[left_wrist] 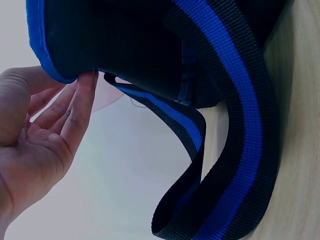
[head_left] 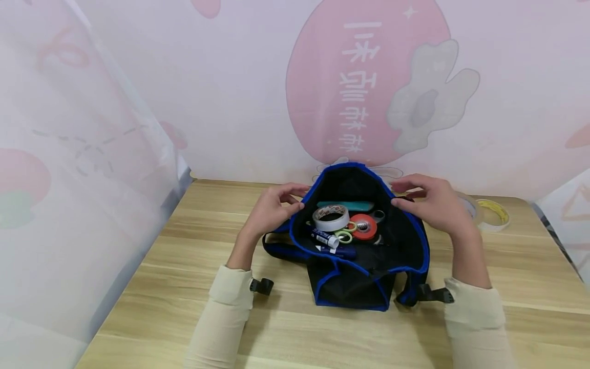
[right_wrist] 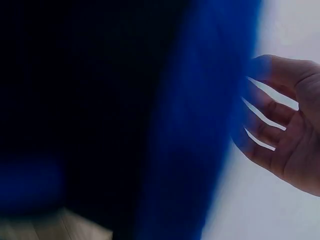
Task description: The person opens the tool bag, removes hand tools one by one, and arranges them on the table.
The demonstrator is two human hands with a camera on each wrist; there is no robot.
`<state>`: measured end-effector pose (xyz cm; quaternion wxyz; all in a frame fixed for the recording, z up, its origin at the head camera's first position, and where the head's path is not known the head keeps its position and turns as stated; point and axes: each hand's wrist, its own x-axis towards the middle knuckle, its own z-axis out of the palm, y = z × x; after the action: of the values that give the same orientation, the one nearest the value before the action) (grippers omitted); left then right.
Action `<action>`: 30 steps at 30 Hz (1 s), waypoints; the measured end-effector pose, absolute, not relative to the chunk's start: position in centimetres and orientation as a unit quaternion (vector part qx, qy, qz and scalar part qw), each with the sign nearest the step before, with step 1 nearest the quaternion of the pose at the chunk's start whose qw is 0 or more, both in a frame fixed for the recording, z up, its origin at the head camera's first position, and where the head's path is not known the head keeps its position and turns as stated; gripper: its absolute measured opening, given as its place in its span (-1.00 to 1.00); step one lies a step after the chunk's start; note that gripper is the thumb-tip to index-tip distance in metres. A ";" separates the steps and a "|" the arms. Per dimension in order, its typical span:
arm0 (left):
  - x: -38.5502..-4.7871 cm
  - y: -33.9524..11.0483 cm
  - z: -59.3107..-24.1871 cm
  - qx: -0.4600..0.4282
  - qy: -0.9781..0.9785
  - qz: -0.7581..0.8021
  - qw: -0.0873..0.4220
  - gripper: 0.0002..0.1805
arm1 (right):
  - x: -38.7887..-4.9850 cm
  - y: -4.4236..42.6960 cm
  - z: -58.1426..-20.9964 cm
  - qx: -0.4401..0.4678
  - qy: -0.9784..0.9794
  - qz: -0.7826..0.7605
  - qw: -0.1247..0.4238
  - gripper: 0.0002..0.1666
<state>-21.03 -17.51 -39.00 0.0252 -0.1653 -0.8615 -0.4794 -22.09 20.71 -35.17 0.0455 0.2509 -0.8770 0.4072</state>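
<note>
A black fabric tool bag (head_left: 357, 287) with blue edging sits on the table, its wide mouth facing up. My left hand (head_left: 275, 207) pinches the left part of the rim; in the left wrist view, its fingertips meet the blue edge beside the striped strap (left_wrist: 245, 115). At the right part of the rim, my right hand (head_left: 433, 202) holds the edge between thumb and fingers. Inside lie a white tape roll (head_left: 331, 224), a red tape roll (head_left: 364, 227), green-handled scissors (head_left: 343, 236), a glue stick (head_left: 326, 239), a dark blue item (head_left: 338, 251) and a flat teal item (head_left: 350, 206).
Behind my right hand, a yellowish tape roll (head_left: 494, 215) lies on the wooden table (head_left: 369, 338), with another roll (head_left: 467, 205) partly hidden. A printed cloth (head_left: 239, 102) hangs along the table's back edge. The strap loops out at the bag's left.
</note>
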 end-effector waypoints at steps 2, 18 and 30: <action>-21.1 -17.5 -39.0 -0.166 -0.861 -0.481 0.025 -0.58 | -22.1 19.5 -35.0 0.270 -0.873 0.404 0.039 -0.61; -21.4 -16.3 -39.7 -0.177 -0.854 -0.488 0.026 -0.59 | -23.7 15.1 -36.7 0.339 -0.873 0.351 -0.016 -0.58; -21.5 -16.2 -39.6 -0.164 -0.856 -0.489 0.024 -0.58 | -25.0 12.7 -39.2 0.409 -0.864 0.283 -0.078 -0.57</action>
<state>-21.50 -16.20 -39.60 0.0239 -0.1636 -0.8564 -0.4891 -25.03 12.68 -39.16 -0.0784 0.4091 -0.8640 0.2829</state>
